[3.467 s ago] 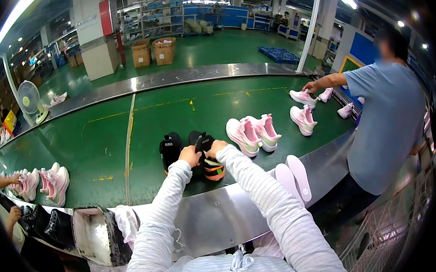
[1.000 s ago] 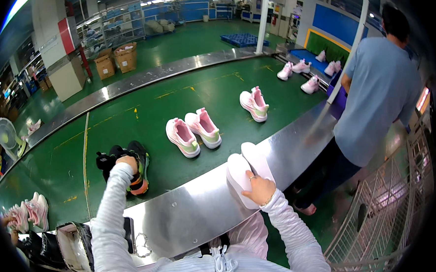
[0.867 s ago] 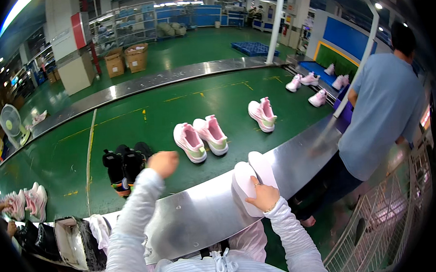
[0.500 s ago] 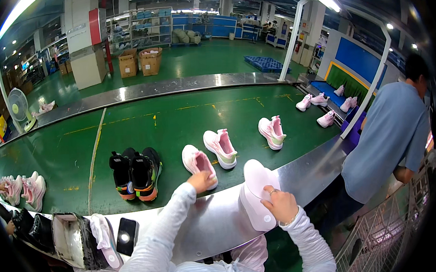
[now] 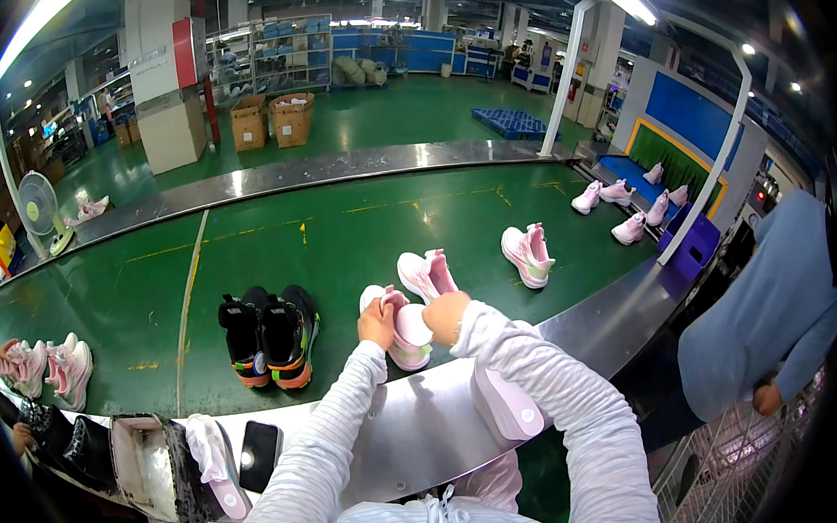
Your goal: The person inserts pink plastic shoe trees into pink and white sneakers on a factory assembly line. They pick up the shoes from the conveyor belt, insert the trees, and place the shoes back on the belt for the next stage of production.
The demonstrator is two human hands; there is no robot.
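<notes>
My left hand (image 5: 377,322) grips the near side of a pink and white sneaker (image 5: 396,346) standing at the near edge of the green conveyor belt (image 5: 341,237). My right hand (image 5: 445,315) is closed on a pale insole (image 5: 412,326), whose rounded end sits at the sneaker's opening. The matching sneaker (image 5: 427,272) stands just behind on the belt. A second pink insole (image 5: 502,404) lies on the steel ledge (image 5: 399,433) under my right forearm.
A black pair of sneakers (image 5: 269,336) stands to the left and a single pink sneaker (image 5: 528,254) to the right. A phone (image 5: 258,456) and a box of insoles (image 5: 154,455) lie on the ledge. A person in blue (image 5: 772,319) stands at the right.
My right hand lifted one insole off the ledge and brought it to the sneaker. My left hand left the black pair and took hold of the pink sneaker. The shoes moved right on the belt.
</notes>
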